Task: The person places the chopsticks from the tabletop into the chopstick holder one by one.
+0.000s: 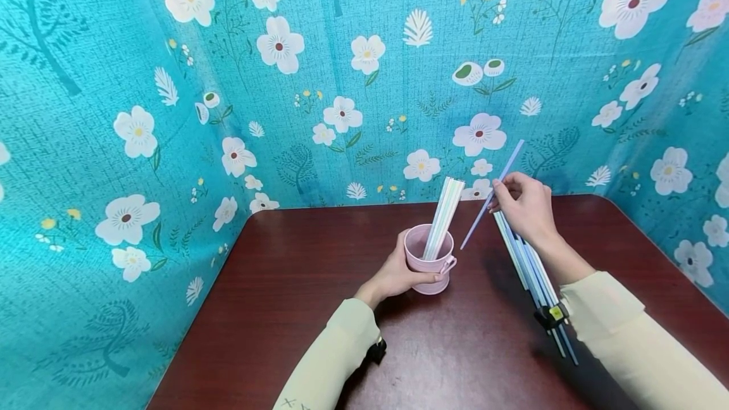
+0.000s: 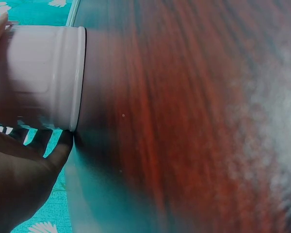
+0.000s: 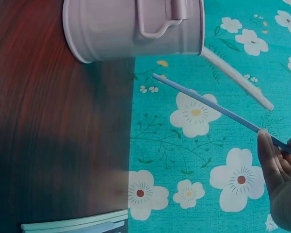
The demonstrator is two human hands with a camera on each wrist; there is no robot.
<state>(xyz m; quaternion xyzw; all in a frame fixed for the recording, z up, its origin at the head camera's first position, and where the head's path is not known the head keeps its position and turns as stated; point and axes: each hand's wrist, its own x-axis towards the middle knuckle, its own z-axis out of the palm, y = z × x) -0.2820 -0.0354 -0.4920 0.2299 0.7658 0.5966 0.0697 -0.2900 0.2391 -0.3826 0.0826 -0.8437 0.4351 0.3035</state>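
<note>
A small pink bucket (image 1: 434, 287) with a side handle stands upright on the table. My left hand (image 1: 395, 276) grips it round the side, thumb across the front; the wall also shows in the left wrist view. A bundle of pale straw-like sticks (image 1: 444, 217) leans inside, tops above the rim. My right hand (image 1: 528, 204) pinches one thin blue-violet stick (image 3: 208, 102) near its upper part. It slants in the air to the right of the bucket, its lower end close to the rim but apart from it.
More white, pale green and blue sticks (image 1: 526, 266) lie in a loose row under my right hand and forearm, partly hidden by them. The dark red wooden table (image 1: 307, 252) meets a turquoise flowered cloth (image 1: 387, 106) behind and at the sides.
</note>
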